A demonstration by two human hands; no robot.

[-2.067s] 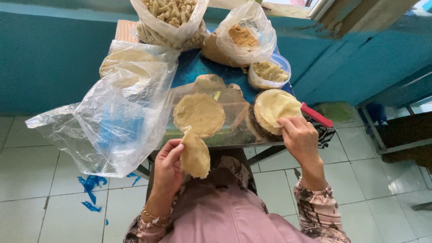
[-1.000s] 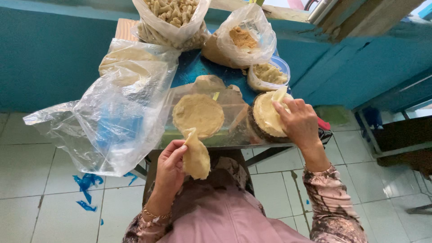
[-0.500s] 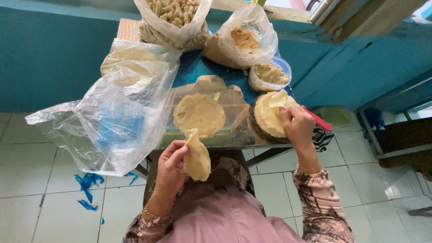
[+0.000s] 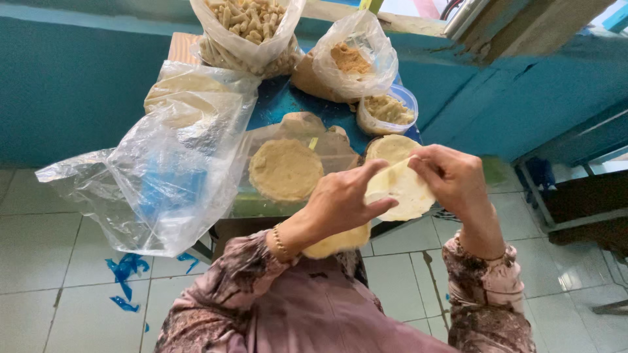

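Note:
My left hand (image 4: pixel 343 199) and my right hand (image 4: pixel 451 176) meet over my lap, both gripping a thin, pale round wrapper (image 4: pixel 402 189) held flat between them. Under my left palm a second folded pale wrapper (image 4: pixel 333 242) hangs down. Just behind the hands a stack of the same round wrappers (image 4: pixel 390 147) lies on the small blue table (image 4: pixel 278 101). Another round, rougher yellow disc (image 4: pixel 285 168) rests on clear plastic at the table's middle.
A big crumpled clear plastic bag (image 4: pixel 163 170) spills off the table's left side. At the back stand a bag of stick-shaped snacks (image 4: pixel 248 26), a bag of brown filling (image 4: pixel 350 59) and a plastic tub of filling (image 4: pixel 387 110). Blue scraps (image 4: pixel 127 271) lie on the tiled floor.
My right hand lifted one wrapper off the stack and brought it toward me. My left hand rose with its folded wrapper and took hold of the new one too.

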